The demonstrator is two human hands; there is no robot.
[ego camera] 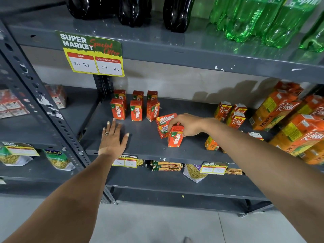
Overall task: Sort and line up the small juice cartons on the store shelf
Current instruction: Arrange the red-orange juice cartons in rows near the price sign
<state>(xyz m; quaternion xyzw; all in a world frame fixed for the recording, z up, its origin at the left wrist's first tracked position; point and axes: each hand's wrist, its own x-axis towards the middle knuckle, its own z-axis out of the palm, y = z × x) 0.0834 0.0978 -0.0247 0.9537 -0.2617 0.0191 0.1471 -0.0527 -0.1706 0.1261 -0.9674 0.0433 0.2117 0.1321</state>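
Currently my right hand [186,126] clenches the top of an upright Maaza carton [175,136] near the shelf [145,137] front, probably to join the standing Maaza rows [135,106]. Left hand [112,139] released, flat on shelf, likely bracing. Two toppled cartons [164,123] behind.

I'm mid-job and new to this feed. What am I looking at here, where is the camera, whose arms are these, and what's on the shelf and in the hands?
One wide-angle camera sits on a person's head, looking forward and down, so the arms are theirs. There is no machine. The right hand pinches the top of an upright Maaza carton on the grey shelf. The left hand rests flat and empty on the shelf. Behind it, six Maaza cartons stand in two rows of three. Two more lie tipped over beside the held one. To the right stand small Real cartons.
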